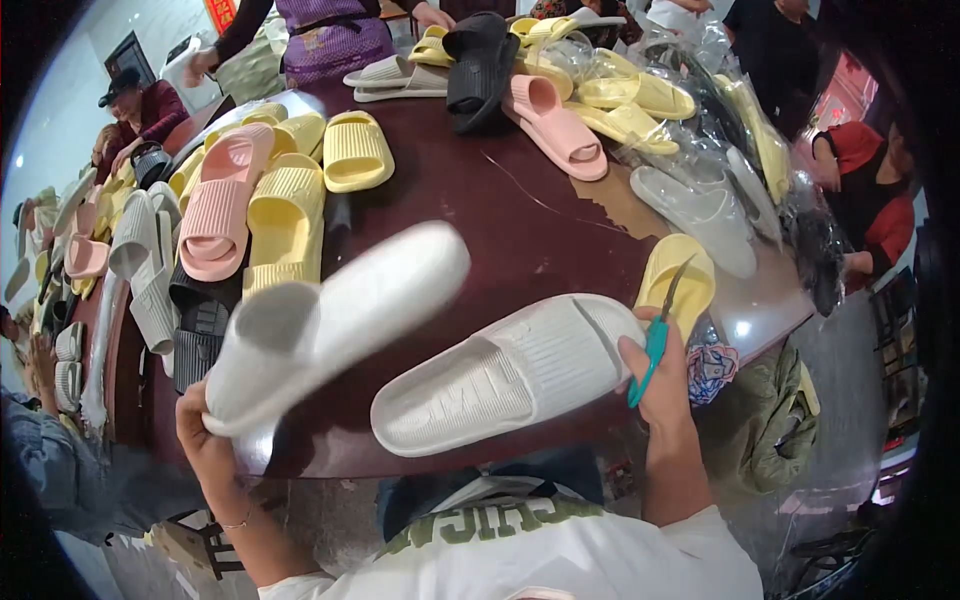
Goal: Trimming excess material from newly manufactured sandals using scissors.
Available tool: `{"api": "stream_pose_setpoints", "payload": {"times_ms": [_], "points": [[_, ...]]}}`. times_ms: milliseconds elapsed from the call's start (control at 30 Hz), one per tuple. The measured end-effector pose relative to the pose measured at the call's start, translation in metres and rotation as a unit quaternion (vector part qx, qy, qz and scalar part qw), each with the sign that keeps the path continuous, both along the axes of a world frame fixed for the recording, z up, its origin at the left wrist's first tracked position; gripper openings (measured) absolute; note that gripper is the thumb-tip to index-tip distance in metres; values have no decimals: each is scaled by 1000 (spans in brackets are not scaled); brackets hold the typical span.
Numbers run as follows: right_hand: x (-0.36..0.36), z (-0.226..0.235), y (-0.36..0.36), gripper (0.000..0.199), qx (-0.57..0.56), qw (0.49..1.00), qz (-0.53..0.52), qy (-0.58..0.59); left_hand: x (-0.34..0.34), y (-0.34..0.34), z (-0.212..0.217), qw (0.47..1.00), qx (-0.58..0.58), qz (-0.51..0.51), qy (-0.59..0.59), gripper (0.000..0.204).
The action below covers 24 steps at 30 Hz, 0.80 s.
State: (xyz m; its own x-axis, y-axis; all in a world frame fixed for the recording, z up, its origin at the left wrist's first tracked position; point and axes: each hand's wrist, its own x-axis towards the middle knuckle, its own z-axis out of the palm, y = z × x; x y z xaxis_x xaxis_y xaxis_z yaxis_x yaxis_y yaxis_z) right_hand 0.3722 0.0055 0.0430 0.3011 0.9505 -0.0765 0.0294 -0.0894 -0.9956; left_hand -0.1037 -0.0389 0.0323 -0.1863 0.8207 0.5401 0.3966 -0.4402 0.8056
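Nearest the lens, below the tabletop edge, is the person's white shirt (560, 560) with green lettering, and both bare forearms rise from it toward the dark reddish-brown round tabletop (520, 230).

Left hand (205, 435): its grip is closed around the heel end of a white foam slide slipper (335, 315), fingers wrapped under the sole. That slipper is lifted clear of the tabletop and blurred, its toe pointing up and to the right, apparently held out so its sole and edges can be looked over.

Right hand (665, 385): it does two jobs at once. The thumb presses on the strap end of a second white foam slide slipper (505, 375), which lies flat near the front edge of the tabletop, pinned so it does not slide. The fingers are also curled shut on the teal handles of small scissors (655, 340), whose blades point up and away, seemingly parked out of the way; whether the blades are parted I cannot tell.

Just beyond the scissors lies a yellow foam slipper (680, 280), touching the second white one's strap end. Farther back are a pink foam slipper (555, 125), a black foam slipper (480, 65) and clear plastic bags (700, 150) holding more pairs, sorted to the right. Rows of pink, yellow and grey slippers (215, 220) sit at left, where other people work.
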Motion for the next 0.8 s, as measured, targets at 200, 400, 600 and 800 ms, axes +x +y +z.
{"api": "stream_pose_setpoints", "payload": {"times_ms": [200, 400, 600, 800], "points": [[-15, -14, 13, 35, -8, 998, 39, 42, 2, -16, -10, 999, -11, -6, 30, 19], [-34, -28, 22, 37, -28, 997, 60, 28, 39, -7, -14, 975, -31, 109, 191, 10], [-44, -25, 16, 36, 32, 992, 122, -18, 64, -17, -20, 988, 15, 140, 62, 19], [-41, -26, 14, 40, 16, 986, 149, 77, 58, -13, -27, 973, 126, 26, 191, 21]]}}
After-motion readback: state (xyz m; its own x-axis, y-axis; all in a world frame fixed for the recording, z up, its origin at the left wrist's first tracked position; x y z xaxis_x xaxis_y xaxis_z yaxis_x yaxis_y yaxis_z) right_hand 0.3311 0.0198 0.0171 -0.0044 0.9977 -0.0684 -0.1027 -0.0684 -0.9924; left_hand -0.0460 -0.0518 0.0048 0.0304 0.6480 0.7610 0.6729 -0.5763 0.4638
